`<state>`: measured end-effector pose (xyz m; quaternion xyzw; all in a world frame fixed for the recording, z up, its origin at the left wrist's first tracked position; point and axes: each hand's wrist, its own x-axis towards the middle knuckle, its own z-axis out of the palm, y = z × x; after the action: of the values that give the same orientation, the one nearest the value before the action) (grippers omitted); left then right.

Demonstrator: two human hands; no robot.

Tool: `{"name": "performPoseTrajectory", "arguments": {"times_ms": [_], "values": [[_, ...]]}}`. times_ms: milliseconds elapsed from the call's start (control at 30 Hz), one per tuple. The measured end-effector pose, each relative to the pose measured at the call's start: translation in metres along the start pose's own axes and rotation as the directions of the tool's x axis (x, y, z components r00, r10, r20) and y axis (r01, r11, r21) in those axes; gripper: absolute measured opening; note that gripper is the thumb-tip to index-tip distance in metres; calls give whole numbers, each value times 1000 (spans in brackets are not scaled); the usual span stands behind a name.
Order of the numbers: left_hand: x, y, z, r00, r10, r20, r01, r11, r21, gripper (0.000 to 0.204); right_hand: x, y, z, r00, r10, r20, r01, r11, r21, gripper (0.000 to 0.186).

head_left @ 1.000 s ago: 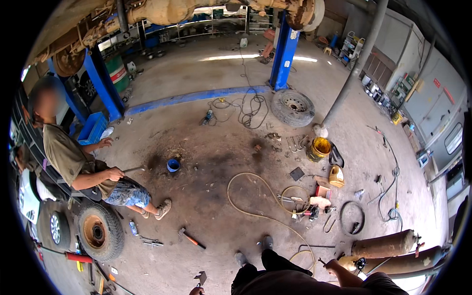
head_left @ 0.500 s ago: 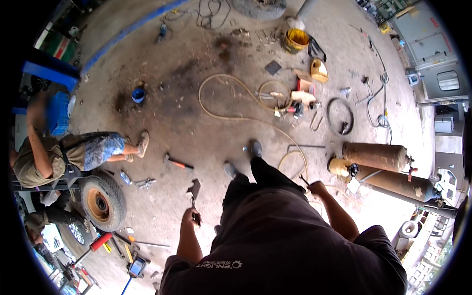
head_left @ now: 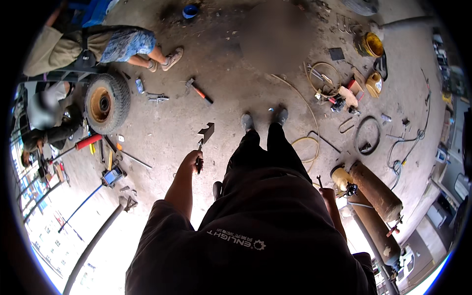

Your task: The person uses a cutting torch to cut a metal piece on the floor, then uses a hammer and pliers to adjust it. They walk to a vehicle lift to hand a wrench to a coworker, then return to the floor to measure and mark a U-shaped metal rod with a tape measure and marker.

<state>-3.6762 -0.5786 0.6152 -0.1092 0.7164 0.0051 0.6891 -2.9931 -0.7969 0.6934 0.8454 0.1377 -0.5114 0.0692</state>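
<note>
My left hand (head_left: pixel 193 161) is closed round the handles of what look like pliers (head_left: pixel 200 144), held out to the left of my legs. A bent, dark flat metal piece (head_left: pixel 208 132) sits at their tip. Out to my right, my right hand (head_left: pixel 327 193) is wrapped round a wrench (head_left: pixel 319 181), its open jaw showing above the fist. A hammer (head_left: pixel 200 93) with an orange and black handle lies on the floor ahead of my left hand, apart from it.
A wheel (head_left: pixel 119 101) stands at the left, beside a person in patterned shorts (head_left: pixel 127 45); another person (head_left: pixel 45 123) is lower. Gas cylinders (head_left: pixel 376 191) lie at the right. A hose (head_left: pixel 314 115), a yellow bucket (head_left: pixel 363 45) and a tyre ring (head_left: pixel 358 137) are on the floor ahead.
The whole view has swung, so the wheel and hammer sit higher and the bucket further right. Both hands keep their tools; the feet now show side by side.
</note>
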Motion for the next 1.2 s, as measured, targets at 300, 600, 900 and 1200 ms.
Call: {"name": "performPoseTrajectory", "arguments": {"times_ms": [300, 600, 900, 1200], "values": [[-7, -65, 7, 998, -57, -1, 55, 968, -246, 26, 142, 32, -51, 598, -736, 316, 629, 187, -755, 19], [24, -165, 4, 996, -56, 69, 83, 861, -502, 24, 159, -142, -131, 321, -713, 623, 566, -384, -730, 17], [41, -336, 72, 996, 23, 89, 55, 628, -776, 23, 86, -332, -88, 920, -349, 177, 384, 719, -579, 23], [3, -490, 151, 938, -22, 345, 346, 80, -935, 30, 60, -386, -46, 775, -528, 348, 632, 659, -407, 26]]}}
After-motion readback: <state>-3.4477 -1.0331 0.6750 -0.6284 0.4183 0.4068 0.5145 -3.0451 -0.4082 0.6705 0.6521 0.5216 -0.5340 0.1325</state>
